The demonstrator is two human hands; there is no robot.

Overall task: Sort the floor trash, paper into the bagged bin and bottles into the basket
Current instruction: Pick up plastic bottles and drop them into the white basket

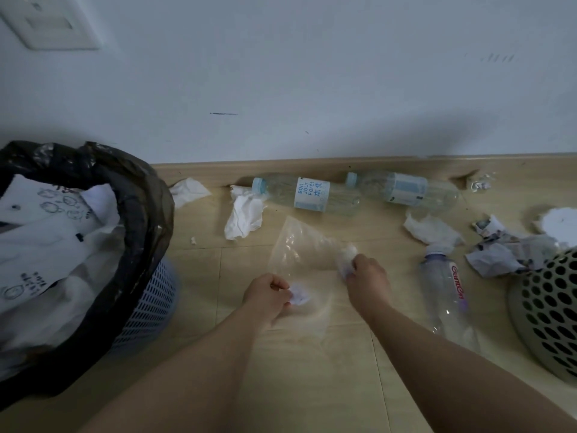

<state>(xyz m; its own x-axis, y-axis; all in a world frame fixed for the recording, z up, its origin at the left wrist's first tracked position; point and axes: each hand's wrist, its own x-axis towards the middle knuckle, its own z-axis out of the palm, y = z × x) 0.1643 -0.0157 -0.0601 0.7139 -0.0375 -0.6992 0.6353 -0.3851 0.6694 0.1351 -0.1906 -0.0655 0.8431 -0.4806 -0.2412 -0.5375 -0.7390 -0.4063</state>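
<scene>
My left hand pinches a small crumpled paper scrap low over the floor. A second small paper wad is gripped by my right hand. Both hands are over a clear plastic bag lying flat on the floor. The bagged bin, lined with black plastic and holding white paper, stands at the left. The perforated basket sits at the right edge. Two blue-capped clear bottles lie along the skirting, and a purple-capped bottle lies beside the basket.
White tissues lie near the bin and skirting. More crumpled paper and a foil scrap lie at the right. A white wall rises behind, with a switch plate at top left.
</scene>
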